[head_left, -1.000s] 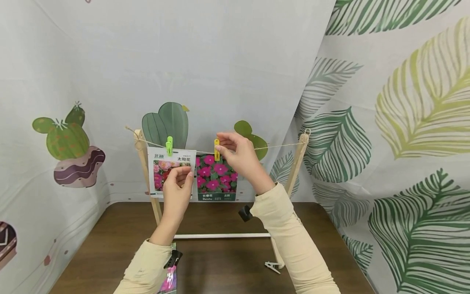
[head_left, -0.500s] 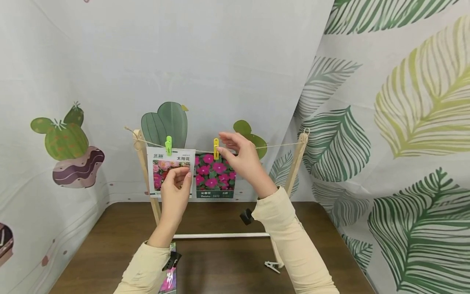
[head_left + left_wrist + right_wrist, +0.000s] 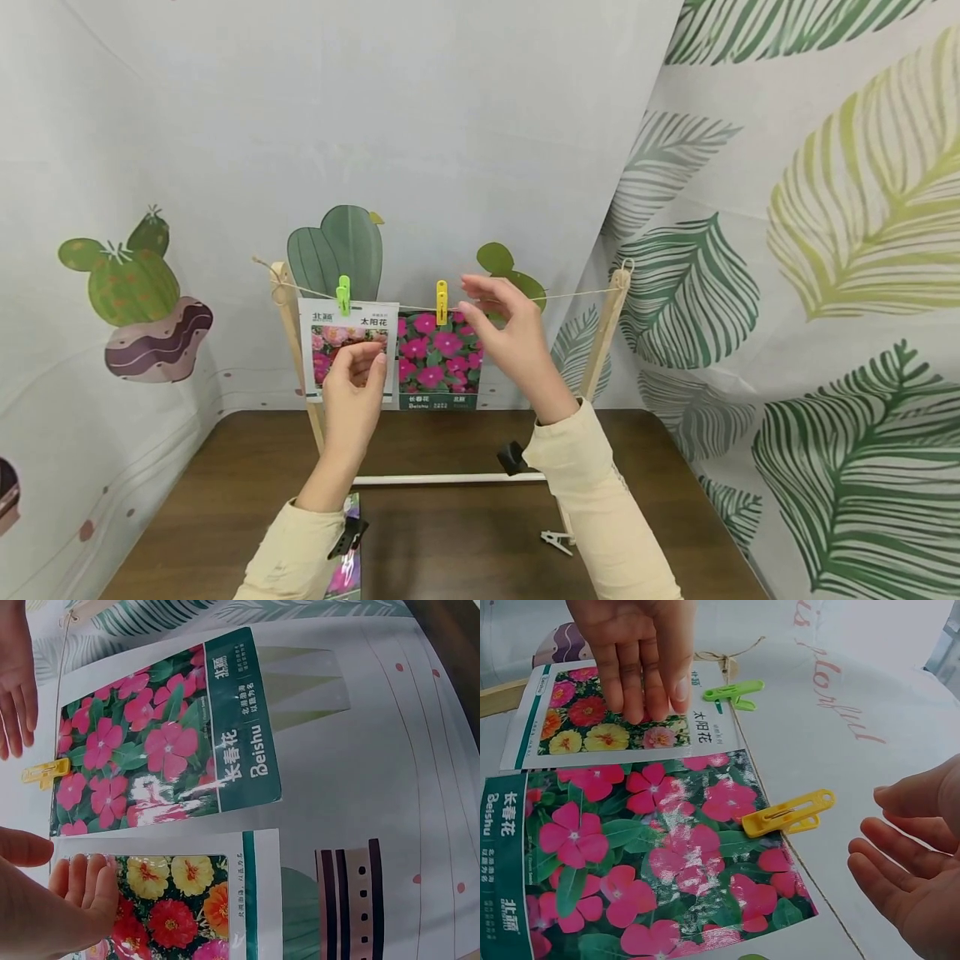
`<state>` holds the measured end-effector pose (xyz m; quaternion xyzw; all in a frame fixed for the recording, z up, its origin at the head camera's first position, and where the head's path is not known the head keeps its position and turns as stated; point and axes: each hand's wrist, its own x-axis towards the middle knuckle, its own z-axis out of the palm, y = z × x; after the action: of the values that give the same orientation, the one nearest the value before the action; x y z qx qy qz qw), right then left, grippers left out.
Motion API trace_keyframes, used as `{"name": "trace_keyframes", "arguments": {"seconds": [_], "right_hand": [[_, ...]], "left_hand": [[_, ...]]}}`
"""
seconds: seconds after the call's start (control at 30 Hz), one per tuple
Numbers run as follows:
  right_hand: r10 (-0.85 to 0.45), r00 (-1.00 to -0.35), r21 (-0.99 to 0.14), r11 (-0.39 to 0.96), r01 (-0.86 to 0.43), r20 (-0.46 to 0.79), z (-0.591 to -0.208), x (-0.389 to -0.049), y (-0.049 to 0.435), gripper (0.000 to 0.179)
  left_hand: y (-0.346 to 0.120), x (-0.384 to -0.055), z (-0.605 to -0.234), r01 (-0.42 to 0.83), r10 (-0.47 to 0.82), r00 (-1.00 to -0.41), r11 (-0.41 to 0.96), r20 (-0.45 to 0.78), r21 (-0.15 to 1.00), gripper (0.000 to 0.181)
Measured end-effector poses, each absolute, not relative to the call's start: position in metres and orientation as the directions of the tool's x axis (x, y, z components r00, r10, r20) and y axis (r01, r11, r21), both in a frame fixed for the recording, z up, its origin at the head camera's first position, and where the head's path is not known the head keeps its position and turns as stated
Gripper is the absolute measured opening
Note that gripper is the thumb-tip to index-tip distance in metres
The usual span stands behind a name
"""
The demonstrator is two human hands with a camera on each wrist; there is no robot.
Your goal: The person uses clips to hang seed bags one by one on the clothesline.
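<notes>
Two flower seed packets hang side by side from a thin string (image 3: 577,295). A green clothespin (image 3: 343,295) clips the white packet (image 3: 307,367) on the left. The dark green packet with pink flowers (image 3: 437,354) hangs from a yellow clothespin (image 3: 787,814). Just right of that clothespin is my right hand (image 3: 513,333), its thumb and fingers spread apart and holding nothing; the right wrist view shows a gap to the pin. My left hand (image 3: 352,400) hovers before the white packet with loosely bent fingers and covers part of its flower picture.
Wooden posts (image 3: 606,333) carry the string at both ends, with a white bar (image 3: 450,480) low between them. On the brown table (image 3: 450,542) lie a pale grey clip (image 3: 557,542) at right and another flower packet (image 3: 347,575) partly behind my left sleeve.
My right hand has let go of the yellow clothespin and drawn back to the right. The pin stays on the string with the dark green packet. My left hand has hardly moved.
</notes>
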<state>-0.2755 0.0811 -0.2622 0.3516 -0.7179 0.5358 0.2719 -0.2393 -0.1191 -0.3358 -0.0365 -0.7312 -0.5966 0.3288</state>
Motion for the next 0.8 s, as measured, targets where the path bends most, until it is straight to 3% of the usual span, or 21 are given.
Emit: {"name": "trace_keyframes", "arguments": {"seconds": [0.43,0.8], "right_hand": [[-0.132,-0.623,-0.596,0.197,-0.779,0.771,-0.255,-0.232,0.087,0.023],[-0.099,-0.645,-0.626,0.168,-0.762,0.758,-0.295,-0.252,0.103,0.025]], "left_hand": [[-0.128,-0.230,-0.342,0.454,-0.385,-0.753,0.282,0.533,0.845,0.019],[-0.134,-0.223,-0.346,0.414,-0.407,-0.769,0.270,0.493,0.869,0.020]]}}
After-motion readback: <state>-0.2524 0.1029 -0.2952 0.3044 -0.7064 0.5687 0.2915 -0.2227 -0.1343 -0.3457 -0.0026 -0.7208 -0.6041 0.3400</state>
